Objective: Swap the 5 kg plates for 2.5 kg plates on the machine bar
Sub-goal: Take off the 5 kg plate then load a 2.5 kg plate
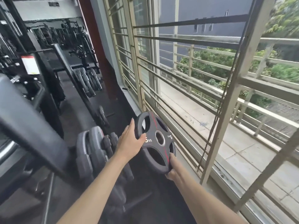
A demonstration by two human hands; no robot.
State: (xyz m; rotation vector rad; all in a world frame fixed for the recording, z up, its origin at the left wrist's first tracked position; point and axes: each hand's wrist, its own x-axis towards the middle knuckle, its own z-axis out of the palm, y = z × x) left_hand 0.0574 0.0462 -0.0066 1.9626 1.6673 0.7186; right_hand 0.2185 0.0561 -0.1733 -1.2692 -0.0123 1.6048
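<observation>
Looks like the unloading half of the swap: both hands, left hand point(129, 143) and right hand point(172, 168), have fingers clamped on the 5 kg plate point(156, 143), carried near the window grille point(178, 88), so next it needs parking on the plate rack point(93, 147) just left.

The 5 kg plate point(156, 142) is being held between the left hand point(130, 143) at its 9 o'clock edge and the right hand point(172, 168) at its 5 o'clock edge. From 12 to 4 o'clock of the plate, passage is being blocked by the barred window grille point(182, 97) just beside it. At 9 o'clock, the way is being narrowed by the racked plates point(90, 149) near the left wrist. At 10 o'clock, a slanted machine frame point(32, 133) is crossing the view. Open floor point(145, 201) is being left at 6 o'clock, between the forearms.
</observation>
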